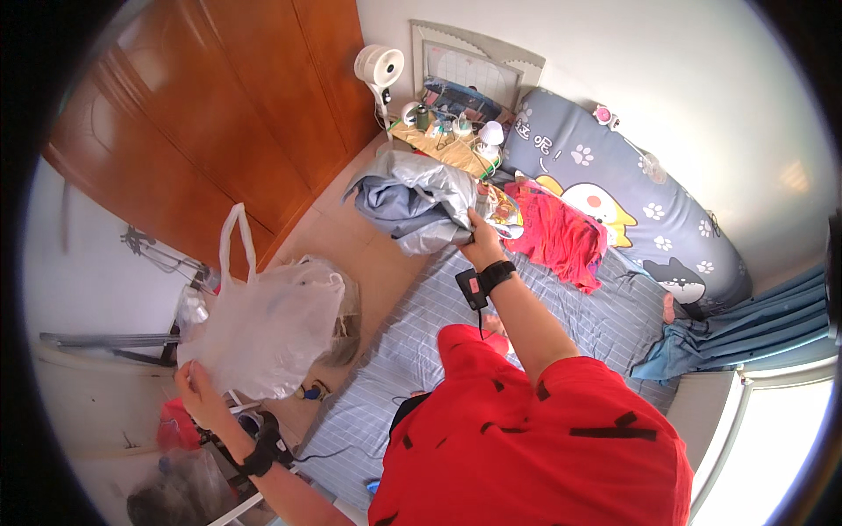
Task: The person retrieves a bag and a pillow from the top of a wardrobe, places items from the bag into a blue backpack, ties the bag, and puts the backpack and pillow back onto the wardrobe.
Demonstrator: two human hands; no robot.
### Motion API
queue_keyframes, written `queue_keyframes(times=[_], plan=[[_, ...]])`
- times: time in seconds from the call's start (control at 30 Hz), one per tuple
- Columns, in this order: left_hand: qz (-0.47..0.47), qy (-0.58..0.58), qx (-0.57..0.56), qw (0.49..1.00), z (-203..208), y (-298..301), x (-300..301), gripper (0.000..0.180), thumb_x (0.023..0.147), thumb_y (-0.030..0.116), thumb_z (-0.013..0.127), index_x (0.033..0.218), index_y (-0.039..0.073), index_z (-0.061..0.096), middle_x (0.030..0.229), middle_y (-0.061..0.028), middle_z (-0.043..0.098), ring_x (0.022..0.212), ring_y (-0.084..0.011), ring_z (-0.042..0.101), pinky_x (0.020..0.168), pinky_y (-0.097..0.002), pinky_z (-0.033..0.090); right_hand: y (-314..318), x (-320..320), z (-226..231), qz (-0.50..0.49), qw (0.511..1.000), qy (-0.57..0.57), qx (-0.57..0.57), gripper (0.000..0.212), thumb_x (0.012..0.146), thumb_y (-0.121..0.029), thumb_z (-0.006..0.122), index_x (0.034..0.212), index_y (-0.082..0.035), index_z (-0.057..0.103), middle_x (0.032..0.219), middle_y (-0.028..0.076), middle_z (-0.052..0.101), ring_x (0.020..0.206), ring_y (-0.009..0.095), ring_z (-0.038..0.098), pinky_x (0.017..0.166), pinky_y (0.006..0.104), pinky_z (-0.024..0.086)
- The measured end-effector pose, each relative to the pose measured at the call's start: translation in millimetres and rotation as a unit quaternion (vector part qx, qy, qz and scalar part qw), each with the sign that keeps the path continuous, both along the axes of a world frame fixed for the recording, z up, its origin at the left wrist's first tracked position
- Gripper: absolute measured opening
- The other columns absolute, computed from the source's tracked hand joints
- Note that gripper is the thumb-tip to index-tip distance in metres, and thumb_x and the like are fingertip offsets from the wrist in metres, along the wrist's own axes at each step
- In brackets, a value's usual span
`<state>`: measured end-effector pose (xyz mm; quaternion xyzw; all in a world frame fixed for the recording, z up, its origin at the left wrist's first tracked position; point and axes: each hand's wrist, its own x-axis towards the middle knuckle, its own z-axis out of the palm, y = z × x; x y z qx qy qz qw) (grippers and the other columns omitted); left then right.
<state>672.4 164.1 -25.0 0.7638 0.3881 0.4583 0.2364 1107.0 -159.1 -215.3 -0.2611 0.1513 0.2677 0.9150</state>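
My left hand (pixel 195 386) grips the lower edge of a large white plastic bag (pixel 263 320) with long handles, held up beside the bed. My right hand (pixel 481 241) is stretched out and closed on a bundle of grey and blue-grey cloth (pixel 417 202) lifted above the bed's far end. Both wrists carry black bands. A red garment (pixel 557 232) lies on the striped bedsheet (pixel 605 320) just right of my right hand. My red shirt with black marks fills the lower middle.
A grey cartoon-print pillow (pixel 631 188) lies along the wall. A cluttered bedside stand (pixel 452 131) with a small white fan (pixel 379 66) stands at the bed's head. Wooden wardrobe doors (pixel 219 114) are at left. Blue cloth (pixel 745 329) is bunched at right. Bags and a rack stand at lower left.
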Motion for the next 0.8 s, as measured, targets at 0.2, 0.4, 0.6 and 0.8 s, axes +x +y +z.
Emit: queue_keyframes(times=[0.2,0.4,0.6,0.8], plan=[[0.000,0.018,0.006,1.000,26.0,-87.1,88.5,0.021,0.092,0.017,0.057,0.093,-0.004,0.056,0.081,-0.0052,0.054,0.076,-0.0127,0.049,0.070,-0.0263,0.043,-52.7,85.6,-1.1,-0.017,1.000,0.005,-0.013,0.025,0.092,-0.014,0.057,0.115,-0.002,0.054,0.105,0.012,0.064,0.091,0.026,0.064,0.083,0.0445,0.053],[0.034,0.022,0.016,0.999,23.2,-173.4,239.5,0.022,0.092,0.018,0.057,0.094,-0.004,0.056,0.082,-0.0043,0.052,0.077,-0.0129,0.048,0.071,-0.0268,0.043,-175.6,225.0,40.0,-0.103,0.983,-0.041,-0.145,0.030,0.085,-0.014,0.067,0.107,0.005,0.058,0.103,0.013,0.064,0.090,0.026,0.064,0.080,0.0421,0.054],[0.010,-0.065,-0.026,0.998,30.9,-255.9,362.6,0.019,0.093,0.017,0.055,0.094,-0.002,0.057,0.085,-0.0018,0.053,0.078,-0.0104,0.047,0.073,-0.0231,0.040,-318.7,353.4,-35.0,-0.248,0.937,-0.053,-0.242,0.031,0.085,-0.017,0.066,0.105,0.006,0.060,0.103,0.012,0.064,0.088,0.023,0.064,0.074,0.0369,0.054],[0.007,-0.034,-0.032,0.999,17.5,-284.7,419.3,0.024,0.092,0.021,0.056,0.090,-0.003,0.055,0.080,-0.0020,0.053,0.075,-0.0112,0.045,0.069,-0.0246,0.040,-390.1,376.0,-64.0,-0.265,0.925,0.112,-0.249,0.030,0.086,-0.015,0.063,0.113,-0.002,0.059,0.110,0.011,0.062,0.092,0.025,0.063,0.074,0.0420,0.053]])
